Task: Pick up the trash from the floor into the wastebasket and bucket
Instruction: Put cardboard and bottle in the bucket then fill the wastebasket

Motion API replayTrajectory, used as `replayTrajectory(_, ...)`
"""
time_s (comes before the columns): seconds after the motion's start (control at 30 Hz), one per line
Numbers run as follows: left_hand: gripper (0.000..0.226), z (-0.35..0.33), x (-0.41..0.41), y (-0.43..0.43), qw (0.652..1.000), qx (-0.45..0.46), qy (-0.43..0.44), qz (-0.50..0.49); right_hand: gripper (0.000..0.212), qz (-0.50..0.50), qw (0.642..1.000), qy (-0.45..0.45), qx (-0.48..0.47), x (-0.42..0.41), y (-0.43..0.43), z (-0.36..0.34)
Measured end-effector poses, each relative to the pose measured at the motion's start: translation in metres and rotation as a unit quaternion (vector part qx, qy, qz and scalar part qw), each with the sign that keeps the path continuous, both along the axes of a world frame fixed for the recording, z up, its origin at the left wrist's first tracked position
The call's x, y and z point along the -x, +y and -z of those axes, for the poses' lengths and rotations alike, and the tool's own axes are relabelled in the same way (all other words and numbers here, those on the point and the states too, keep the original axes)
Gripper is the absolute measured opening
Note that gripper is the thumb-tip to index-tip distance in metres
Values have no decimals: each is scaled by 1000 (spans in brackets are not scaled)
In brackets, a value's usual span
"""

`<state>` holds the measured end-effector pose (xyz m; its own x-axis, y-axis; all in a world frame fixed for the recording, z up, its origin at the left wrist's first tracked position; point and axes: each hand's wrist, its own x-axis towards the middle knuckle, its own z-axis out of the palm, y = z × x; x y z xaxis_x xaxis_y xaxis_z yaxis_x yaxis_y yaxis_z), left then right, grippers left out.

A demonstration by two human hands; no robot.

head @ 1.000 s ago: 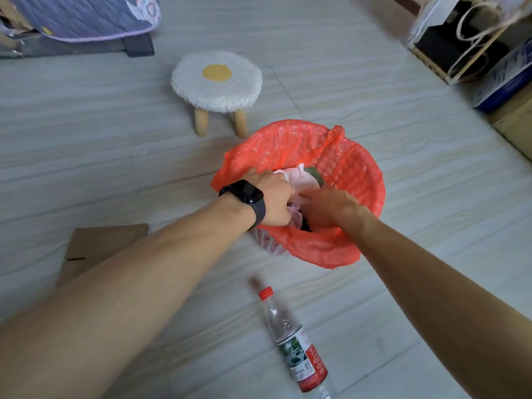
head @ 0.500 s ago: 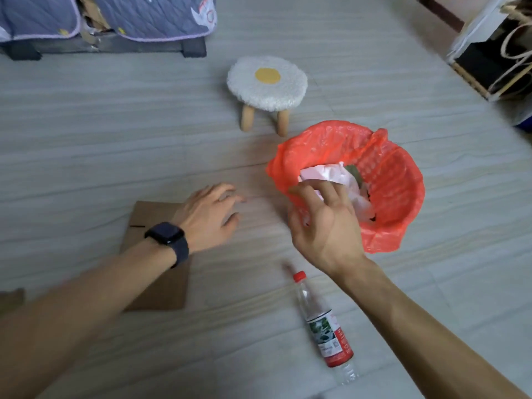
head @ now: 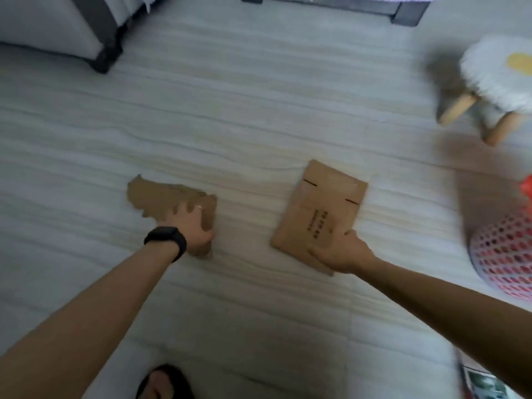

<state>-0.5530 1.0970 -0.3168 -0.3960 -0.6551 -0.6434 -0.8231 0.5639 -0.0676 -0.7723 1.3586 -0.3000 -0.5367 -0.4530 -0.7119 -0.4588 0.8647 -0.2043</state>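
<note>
My left hand grips a torn cardboard scrap lying on the pale floor, while my right hand pinches the near corner of a flat cardboard sheet. The mesh wastebasket, lined with a red bag, stands at far right; its contents are out of view.

On the floor, the torn cardboard piece lies left of the flattened box, well apart. The left hand grips the piece's near right end; the right hand pinches the box's near corner. The stool stands behind and to the right, with the wastebasket before it at the right edge.
</note>
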Motion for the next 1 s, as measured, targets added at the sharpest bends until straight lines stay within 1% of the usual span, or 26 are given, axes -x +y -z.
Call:
replayTrajectory(0.07, 104, 12, -18, -5, 998, -12, -9, -67, 118, 106, 994, 11, -9, 2, -14, 19)
replayTrajectory(0.1, 112, 19, -25, -7, 995, -20, 1, -95, 124, 140, 990, 22, -24, 1, -21, 28)
replayTrajectory(0.17, 123, 30, -28, -6, 991, -24, 29, -129, 120, 177, 981, 58, -55, -3, -28, 40)
replayTrajectory(0.23, 125, 38, -24, -3, 992, -5, 28, -126, 117, 208, 973, 80, -59, -10, -32, 40)
replayTrajectory(0.3, 123, 44, -19, 0, 995, 16, 10, -98, 117, 258, 962, 82, -30, -14, -32, 46)
replayTrajectory(0.4, 117, 44, -15, -6, 997, 5, 9, -79, 127, 360, 931, 56, 17, -13, -30, 51)
replayTrajectory(0.43, 116, 44, -15, -8, 997, -1, 8, -73, 127, 386, 921, 42, 33, -12, -29, 51)
replayTrajectory(0.47, 116, 43, -19, -9, 998, -4, 5, -65, 123, 400, 914, 34, 55, -12, -29, 51)
replayTrajectory(0.53, 118, 42, -24, -6, 999, -19, -3, -49, 106, 440, 892, 18, 103, -12, -23, 47)
replayTrajectory(0.6, 115, 34, -34, -1, 997, -36, 4, -64, 90, 480, 865, -15, 142, -14, -16, 41)
replayTrajectory(0.67, 107, 12, -34, 8, 996, -33, 17, -85, 76, 521, 837, -57, 159, -19, 0, 24)
replayTrajectory(0.7, 101, -1, -31, 12, 995, -21, 28, -98, 68, 524, 833, -77, 160, -22, 6, 17)
replayTrajectory(0.73, 92, -20, -23, 17, 995, -7, 36, -96, 56, 520, 834, -96, 157, -25, 16, 1)
replayTrajectory(0.8, 68, -57, -2, 31, 997, 0, 53, -62, 32, 467, 866, -113, 142, -31, 29, -33)
replayTrajectory(0.87, 50, -103, 26, 59, 998, -30, 61, -13, 27, 419, 892, -106, 130, -33, 52, -80)
replayTrajectory(0.9, 46, -133, 47, 80, 996, -53, 69, 11, 28, 407, 899, -101, 123, -32, 73, -111)
replayTrajectory(1.0, 46, -199, 92, 151, 987, -124, 95, 26, 30, 329, 940, -49, 75, -38, 129, -185)
